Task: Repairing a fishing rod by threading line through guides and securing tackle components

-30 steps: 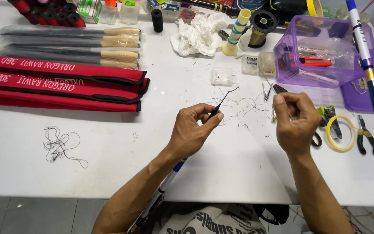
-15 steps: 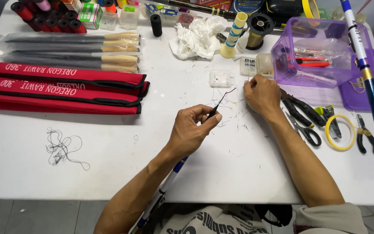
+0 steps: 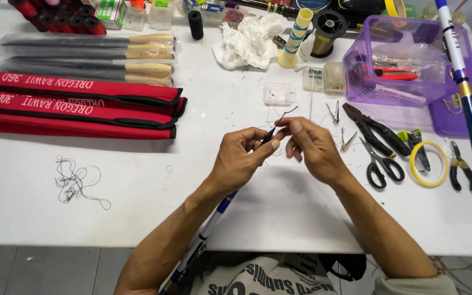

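My left hand (image 3: pixel 242 159) is closed around the thin black tip of a fishing rod (image 3: pixel 273 133), whose blue and white shaft (image 3: pixel 214 221) runs down under my forearm toward my lap. A short dark red cord (image 3: pixel 286 113) sticks up from the tip. My right hand (image 3: pixel 312 147) is right beside the left one, its thumb and forefinger pinching at the rod tip. Whether it holds the cord or a thread is too small to tell.
Black pliers (image 3: pixel 375 129), scissors (image 3: pixel 379 161), small snips (image 3: pixel 333 112), a yellow tape ring (image 3: pixel 427 163) and cutters (image 3: pixel 461 169) lie right. A purple bin (image 3: pixel 397 60) stands behind. Red rod sleeves (image 3: pixel 77 104) and bagged rods (image 3: pixel 83 54) lie left. Tangled black thread (image 3: pixel 75 180) rests near the front.
My right hand reached out toward the tools on the right, then came back to the rod tip beside my left hand. The left hand has stayed nearly still.
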